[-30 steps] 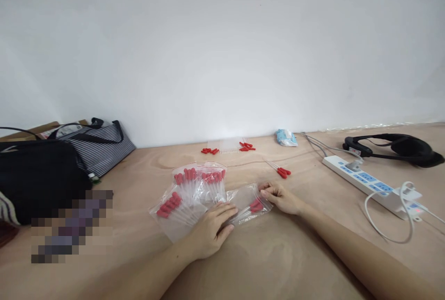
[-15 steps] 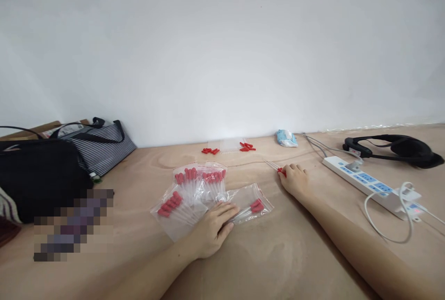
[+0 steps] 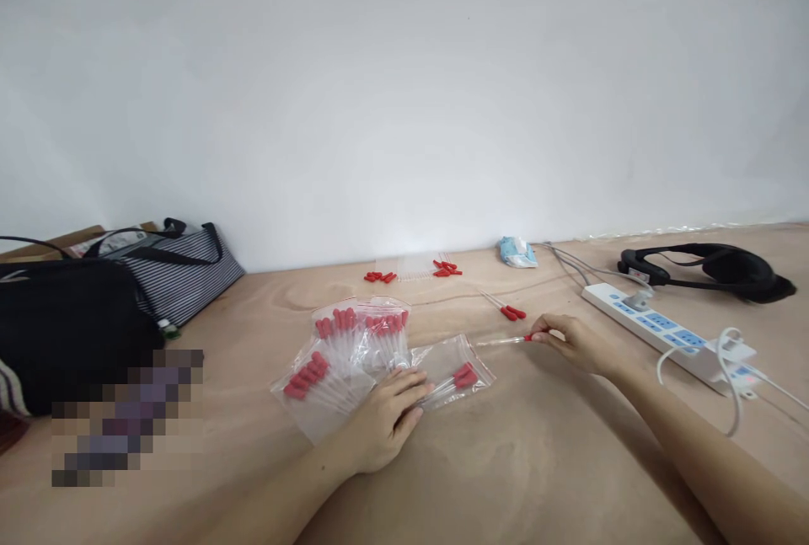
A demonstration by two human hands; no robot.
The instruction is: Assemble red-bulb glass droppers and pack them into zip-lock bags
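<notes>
My right hand (image 3: 569, 341) pinches a dropper (image 3: 506, 341) by its red rubber bulb; the clear tube points left, towards a zip bag (image 3: 446, 351). That bag lies flat with a few red-bulbed droppers (image 3: 464, 376) inside. Across its left end rests my left hand (image 3: 395, 410), open, fingers lying flat on the plastic. More zip bags filled with droppers (image 3: 345, 322) are fanned out beyond and to the left of it. Just past my right hand, two loose droppers (image 3: 513, 312) lie side by side on the table.
By the wall, loose red bulbs (image 3: 446, 268) flank a row of clear tubes (image 3: 414, 269). A blue-and-white packet (image 3: 517, 252), a power strip (image 3: 657, 322) with cables and a black headset (image 3: 708, 271) are on the right. Bags (image 3: 69, 326) stand on the left.
My right hand has lifted one dropper from the small group and drawn it right and nearer to me. Two droppers stay behind. The left hand keeps its place.
</notes>
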